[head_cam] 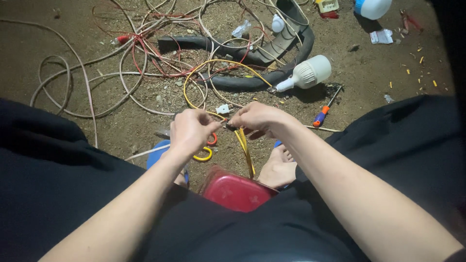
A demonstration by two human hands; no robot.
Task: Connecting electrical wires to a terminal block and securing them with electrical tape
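My left hand [190, 130] and my right hand [259, 120] meet just above the dirt ground, fingers pinched together on a yellow wire [244, 148]. The wire hangs down between my feet and also loops up over the ground [213, 63]. A small dark part sits between the fingertips; what it is cannot be told. Under my left hand lie the red and yellow handles of a small tool [208, 149]. A red plastic stool [235, 191] sits under me between my knees.
Tangled white and red wires [141, 53] cover the ground ahead. A black rubber hose [252, 80], a white bulb [306, 73], a blue-and-orange screwdriver [323, 114] and a white plug piece [223, 109] lie nearby. My bare right foot [277, 170] rests below the hands.
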